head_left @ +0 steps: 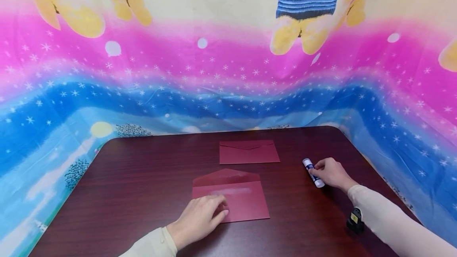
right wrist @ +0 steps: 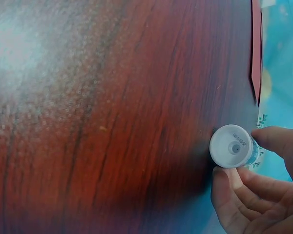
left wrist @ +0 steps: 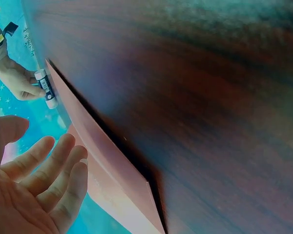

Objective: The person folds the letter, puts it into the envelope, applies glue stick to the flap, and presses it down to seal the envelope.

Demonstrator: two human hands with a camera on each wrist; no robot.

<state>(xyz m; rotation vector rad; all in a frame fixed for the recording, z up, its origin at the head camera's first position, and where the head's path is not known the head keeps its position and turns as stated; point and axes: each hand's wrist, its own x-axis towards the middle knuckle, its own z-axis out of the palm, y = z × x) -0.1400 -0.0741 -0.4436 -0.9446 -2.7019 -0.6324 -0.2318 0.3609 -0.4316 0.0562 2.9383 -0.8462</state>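
Observation:
A red envelope lies on the dark table with its flap raised away from me and a whitish glue streak below the fold. My left hand is over its near left part, fingers relaxed and bent, holding nothing; the left wrist view shows the palm and spread fingers beside the envelope. Off to the right, my right hand pinches a white and dark blue glue stick between thumb and fingers. The round white base of the glue stick faces the right wrist camera, close to the tabletop.
A second red envelope, its flap folded down, lies farther back on the table. Behind the table hangs a colourful printed cloth with bears and snowflakes, wrapping round both sides. A black device is strapped at the right wrist.

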